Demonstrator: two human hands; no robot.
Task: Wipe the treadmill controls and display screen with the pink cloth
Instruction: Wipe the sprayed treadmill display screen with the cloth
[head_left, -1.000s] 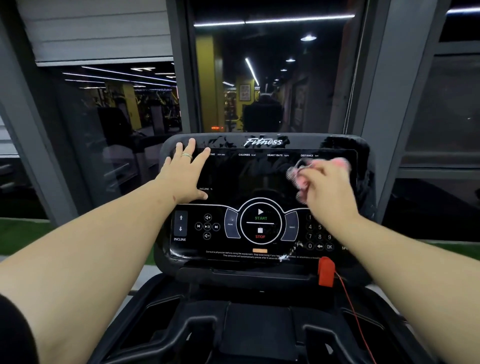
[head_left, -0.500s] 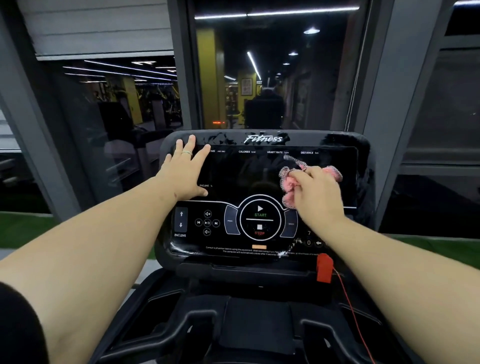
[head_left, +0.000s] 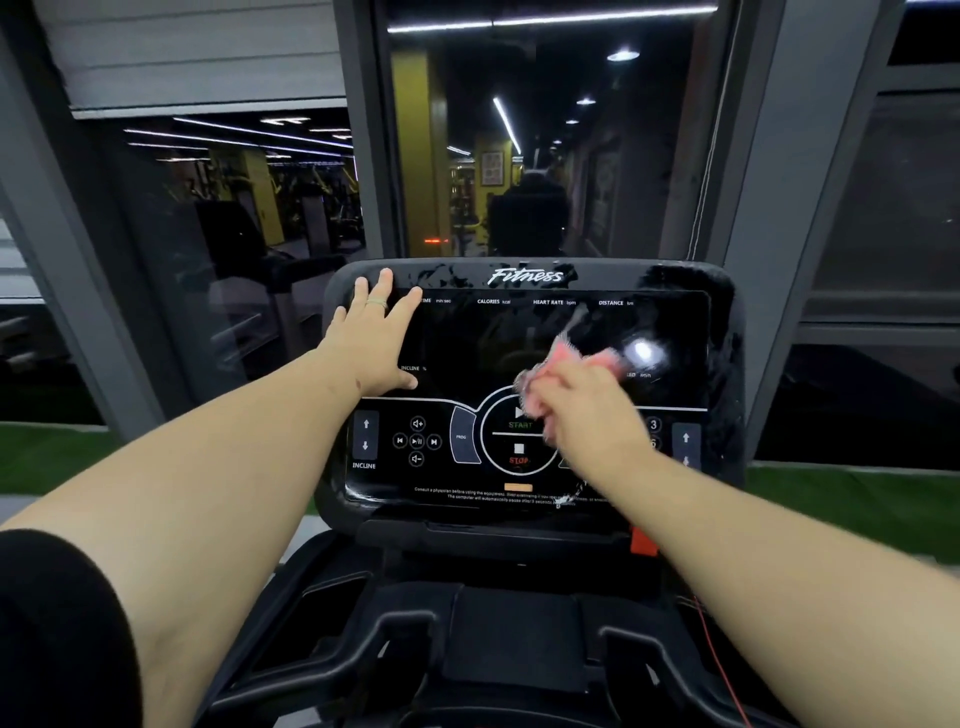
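since half a second ago the right hand (head_left: 582, 410) has slid down and toward the left hand, from the dark upper screen onto the edge of the round start/stop dial (head_left: 517, 436), and the cloth (head_left: 566, 364) has come with it. the hand is blurred with motion. its fingers are curled round the cloth, bunching it; pink folds stick out past the knuckles, above and to the far side of the hand, against the screen (head_left: 467, 343). the cloth's lower edge covers part of the start arrow.

the left hand (head_left: 376, 338) has stayed where it was: flat, fingers straight and spread, palm pressed on the upper corner of the console (head_left: 727, 364), fingertips reaching the glossy top rim. it holds nothing. a ring (head_left: 376, 303) sits on one finger. just below this hand's thumb is the word incline, and further below are the incline arrows (head_left: 365, 434) and the media buttons (head_left: 416, 441).

beyond the right hand's wrist a few number keys (head_left: 653, 425) show, partly hidden by the forearm. under that forearm a red safety clip (head_left: 642, 543) peeks out at the console's lower edge, with a thin red cord (head_left: 719, 670) trailing down. a bright glare spot (head_left: 642, 352) lies on the screen just past the cloth.
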